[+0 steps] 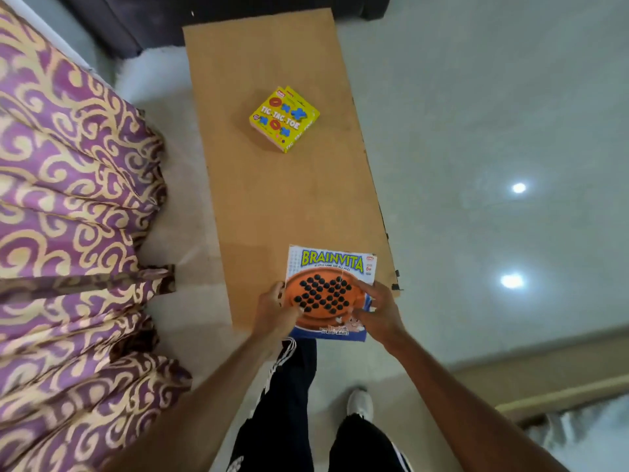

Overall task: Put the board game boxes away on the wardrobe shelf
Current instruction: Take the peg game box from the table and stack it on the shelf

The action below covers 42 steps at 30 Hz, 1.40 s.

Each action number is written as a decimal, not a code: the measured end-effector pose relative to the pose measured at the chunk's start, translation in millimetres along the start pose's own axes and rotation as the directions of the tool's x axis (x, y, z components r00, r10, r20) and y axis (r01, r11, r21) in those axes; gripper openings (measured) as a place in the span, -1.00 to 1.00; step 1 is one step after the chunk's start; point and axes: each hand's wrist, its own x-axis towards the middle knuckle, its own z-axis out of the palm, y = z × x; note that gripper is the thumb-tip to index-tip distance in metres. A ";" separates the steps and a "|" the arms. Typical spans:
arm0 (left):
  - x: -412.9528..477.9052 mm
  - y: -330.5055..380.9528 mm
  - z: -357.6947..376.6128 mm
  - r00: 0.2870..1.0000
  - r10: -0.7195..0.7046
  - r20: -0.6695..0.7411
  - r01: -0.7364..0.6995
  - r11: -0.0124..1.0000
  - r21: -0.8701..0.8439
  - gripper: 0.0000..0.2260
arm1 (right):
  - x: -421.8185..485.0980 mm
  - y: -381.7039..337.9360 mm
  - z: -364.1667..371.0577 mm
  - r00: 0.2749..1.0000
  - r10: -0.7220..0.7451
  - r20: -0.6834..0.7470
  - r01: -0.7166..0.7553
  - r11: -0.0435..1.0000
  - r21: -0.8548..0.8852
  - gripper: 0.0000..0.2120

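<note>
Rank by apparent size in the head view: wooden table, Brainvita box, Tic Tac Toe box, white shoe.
1. wooden table
2. Brainvita box, though nearer the camera
3. Tic Tac Toe box, farther away, so uncertain against Brainvita
4. white shoe, partly hidden

You've got a matt, smooth wood-look table (282, 199), tan, chipped dark along its right edge. Floor (493, 114) is glossy and smooth, throwing back two lamp glares. Brainvita box (332, 267) looks like printed card with a slight sheen; Tic Tac Toe box (284, 118) is card too, yellow print. Curtain (68, 216) is woven cloth, faint satin sheen, pleated. Trousers (289, 403) are matt black fabric.
</note>
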 end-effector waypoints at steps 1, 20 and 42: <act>-20.3 -2.5 3.1 1.000 0.018 -0.025 -0.019 0.999 -0.029 -0.68 | -12.4 -3.1 -7.1 1.000 -0.027 0.000 0.027 0.999 -0.027 -0.41; -415.4 -212.1 109.7 0.647 -0.025 -0.762 -0.247 0.939 -0.240 -0.36 | -273.8 -1.9 -18.0 0.507 -0.504 0.699 0.804 0.569 -0.172 -0.38; -878.5 -603.5 452.7 -0.088 -0.813 -0.576 -0.359 0.565 -0.743 -0.31 | -819.6 313.7 181.0 -0.504 0.063 0.861 0.858 0.154 0.491 -0.39</act>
